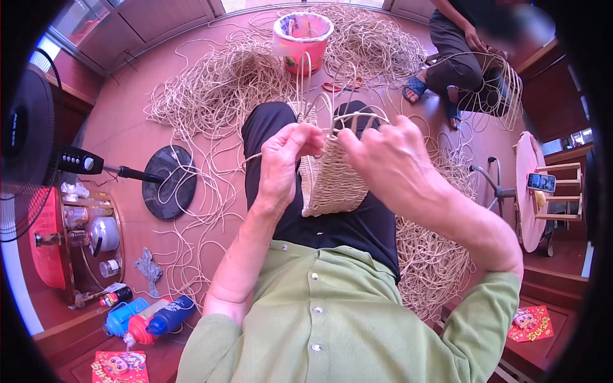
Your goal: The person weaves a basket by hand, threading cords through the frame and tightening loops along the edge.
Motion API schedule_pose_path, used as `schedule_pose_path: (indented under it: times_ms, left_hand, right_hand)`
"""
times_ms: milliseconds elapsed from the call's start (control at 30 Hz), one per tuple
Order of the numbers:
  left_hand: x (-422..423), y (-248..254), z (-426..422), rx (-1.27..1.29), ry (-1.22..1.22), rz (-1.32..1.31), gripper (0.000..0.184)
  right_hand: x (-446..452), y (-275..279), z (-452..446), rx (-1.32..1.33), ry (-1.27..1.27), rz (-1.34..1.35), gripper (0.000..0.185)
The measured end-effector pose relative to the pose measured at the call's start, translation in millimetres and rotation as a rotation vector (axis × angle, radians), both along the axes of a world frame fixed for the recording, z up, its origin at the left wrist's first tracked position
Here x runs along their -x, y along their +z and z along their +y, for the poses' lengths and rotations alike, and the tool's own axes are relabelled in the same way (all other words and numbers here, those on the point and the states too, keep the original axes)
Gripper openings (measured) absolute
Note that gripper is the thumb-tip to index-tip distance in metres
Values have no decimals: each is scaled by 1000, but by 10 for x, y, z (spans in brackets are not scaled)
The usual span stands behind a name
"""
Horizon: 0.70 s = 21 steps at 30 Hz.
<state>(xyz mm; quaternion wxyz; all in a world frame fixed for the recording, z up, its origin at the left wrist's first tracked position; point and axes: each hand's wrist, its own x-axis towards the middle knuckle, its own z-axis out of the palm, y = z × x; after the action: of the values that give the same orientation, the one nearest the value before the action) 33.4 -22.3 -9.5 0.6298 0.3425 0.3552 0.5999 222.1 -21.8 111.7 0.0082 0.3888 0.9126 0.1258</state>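
Note:
A partly woven basket [332,175] of beige cord rests between the thighs, with loose cord ends standing up from its top. My left hand [287,153] is at the basket's left upper edge, its thumb and index finger pinched on a strand of cord [253,157] that runs off to the left. At the right upper rim, my right hand [389,156] has its fingers curled round the rim and cords. Its fingertips are partly hidden behind the hand.
Piles of loose cord [236,80] surround the legs. Ahead are a pink bucket [301,48] and red-handled scissors [345,85]. A co-worker [454,60] sits front right. A fan base [169,183] and bottles [170,314] are on the left; a round stool [529,191] is right.

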Motion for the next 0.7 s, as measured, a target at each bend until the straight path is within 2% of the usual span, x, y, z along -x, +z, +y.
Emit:
schedule_pose_path:
  times_ms: [100,133,233,267,333,367,433,467,533,567,600,633,667,700]
  left_hand:
    - [-230,55,-75,-142,133,160,19]
    - [-329,23,-59,-161,203,191,21]
    - [-345,-122,53,-171,181,163,20]
    - [-330,-200,100,-193,205,199,19]
    - [-172,-405,269,-170,373,339,19]
    - [-80,-506,337,-155,463,396,19]
    - [171,-573,377,-18,345,-77,19]
    - [198,-573,366,5,365,-128,16]
    - [150,-459,330,-36,314,-5,15]
    - [130,-444,319,-56,288,62,14]
    - [140,-468,330,-57,174,-62,13]
    - [189,-463,322,-49,188,-89,14]
    - [249,-441,319,-44,198,-118,15]
    - [286,-422,322,-42,210,-151,15]
  right_hand:
    - [-121,-142,-30,-24,13,109,20]
    - [-71,-217,42,-101,73,139,15]
    - [91,-159,442,9,201,80,9]
    - [61,-92,377,-11,202,-27,8]
    - [37,189,250,-50,224,-259,8]
    - [-141,310,229,-134,123,-201,8]
    - [-995,618,158,-343,-18,-31,8]
    - [-1487,861,115,-456,-61,98,18]
    - [-2962,845,-49,-493,-548,139,36]
    - [-3617,718,-204,-385,-818,141,44]
    - [-4273,594,-354,-269,-1090,97,53]
    - [-4902,364,-630,-211,-1309,31,57]
    - [-5434,19,-980,-119,-1608,-242,48]
    - [-5730,-313,-1248,-11,-1734,-371,42]
